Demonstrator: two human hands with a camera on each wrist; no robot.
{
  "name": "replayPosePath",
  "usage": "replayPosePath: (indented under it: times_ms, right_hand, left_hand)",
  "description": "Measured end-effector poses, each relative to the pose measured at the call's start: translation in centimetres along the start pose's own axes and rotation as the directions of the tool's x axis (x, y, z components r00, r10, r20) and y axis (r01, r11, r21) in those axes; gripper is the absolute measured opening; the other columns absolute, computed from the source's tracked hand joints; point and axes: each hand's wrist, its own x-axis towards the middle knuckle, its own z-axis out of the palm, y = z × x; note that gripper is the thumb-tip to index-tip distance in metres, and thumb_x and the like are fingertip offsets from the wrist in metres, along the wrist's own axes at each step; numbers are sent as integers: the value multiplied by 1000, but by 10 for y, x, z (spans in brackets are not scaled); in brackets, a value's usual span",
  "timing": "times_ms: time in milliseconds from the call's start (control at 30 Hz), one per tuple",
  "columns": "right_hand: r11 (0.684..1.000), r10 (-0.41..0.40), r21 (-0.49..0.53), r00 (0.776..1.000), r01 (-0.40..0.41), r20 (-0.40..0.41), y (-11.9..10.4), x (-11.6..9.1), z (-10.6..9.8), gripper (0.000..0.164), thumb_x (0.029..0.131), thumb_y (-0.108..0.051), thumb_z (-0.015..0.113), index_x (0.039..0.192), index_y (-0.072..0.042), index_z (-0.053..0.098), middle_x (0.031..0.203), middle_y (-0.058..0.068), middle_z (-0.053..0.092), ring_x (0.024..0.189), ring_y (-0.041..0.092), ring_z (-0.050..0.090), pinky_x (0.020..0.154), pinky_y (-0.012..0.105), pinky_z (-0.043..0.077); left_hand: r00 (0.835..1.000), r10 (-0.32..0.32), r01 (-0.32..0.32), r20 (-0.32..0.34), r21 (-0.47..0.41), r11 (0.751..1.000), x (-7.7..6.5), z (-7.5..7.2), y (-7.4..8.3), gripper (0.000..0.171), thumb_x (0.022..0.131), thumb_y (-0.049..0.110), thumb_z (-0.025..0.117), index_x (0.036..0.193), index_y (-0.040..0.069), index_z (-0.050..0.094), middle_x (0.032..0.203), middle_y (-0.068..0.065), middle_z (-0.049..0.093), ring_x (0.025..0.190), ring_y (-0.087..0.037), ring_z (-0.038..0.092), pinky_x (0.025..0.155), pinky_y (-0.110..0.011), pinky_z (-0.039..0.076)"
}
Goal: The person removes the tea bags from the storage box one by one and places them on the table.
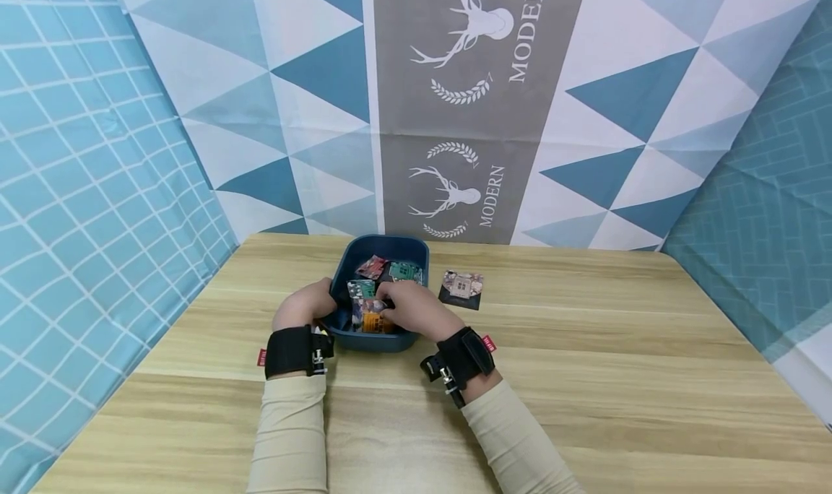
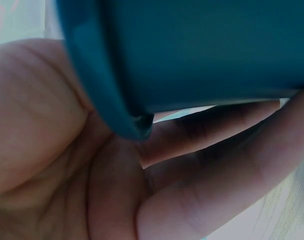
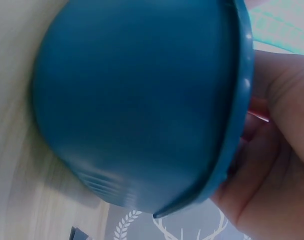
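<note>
A dark blue plastic bin point(image 1: 370, 342) stands on the table with several small square printed packets inside. My left hand point(image 1: 304, 305) grips its left rim, thumb side over the edge and fingers point(image 2: 206, 200) along the outer wall. Over the front right rim, my right hand point(image 1: 419, 310) reaches in, its fingertips at an orange-and-purple packet point(image 1: 373, 322). In the right wrist view the bin's wall point(image 3: 142, 100) hides those fingertips, so I cannot tell whether they pinch anything. A red packet point(image 1: 373, 266) and a green one point(image 1: 406, 271) lie farther back inside.
One more square packet, pink and black point(image 1: 463, 286), lies on the wooden table point(image 1: 585, 378) just right of the bin. A patterned cloth point(image 1: 312, 118) hangs behind the table's back edge. Blue tiled sheeting point(image 1: 84, 191) borders the left side.
</note>
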Motion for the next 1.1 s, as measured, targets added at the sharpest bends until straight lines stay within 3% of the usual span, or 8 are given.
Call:
replayPosePath:
  times_ms: [300, 567, 833, 1100]
  right_hand:
    - [997, 13, 77, 998, -7, -68, 4, -7, -14, 16, 92, -18, 58, 107, -14, 63, 104, 2, 65, 83, 13, 58, 74, 28, 45]
    - [979, 127, 177, 982, -101, -139, 20, -13, -34, 13, 91, -19, 59, 104, -16, 60, 103, 4, 63, 81, 15, 56, 69, 29, 45]
    - [915, 249, 375, 940, -149, -233, 51, -27, -57, 16, 92, -18, 57, 107, -10, 59, 111, 9, 63, 106, 23, 60, 85, 38, 48]
    - [863, 380, 453, 878, -224, -291, 79, -47, -72, 22, 93, -20, 56, 113, -10, 57, 111, 13, 62, 105, 27, 59, 84, 40, 48]
  left_hand:
    - [1000, 16, -16, -8, 15, 1000, 1, 0, 1, 34, 95, 5, 39, 128, -1, 41, 108, -21, 52, 74, -25, 53, 59, -30, 41]
    - [1000, 13, -12, -21, 11, 1000, 1, 1, 2, 26, 94, 6, 41, 119, -1, 46, 100, -18, 53, 72, -25, 53, 59, -29, 41]
    - [999, 37, -36, -20, 16, 999, 3, 1, 2, 21, 95, 6, 40, 111, -3, 49, 93, -17, 54, 69, -23, 52, 59, -29, 40]
    - [999, 34, -33, -15, 24, 999, 1, -2, 1, 20, 94, 7, 41, 111, -1, 47, 99, -18, 53, 76, -26, 53, 63, -30, 41]
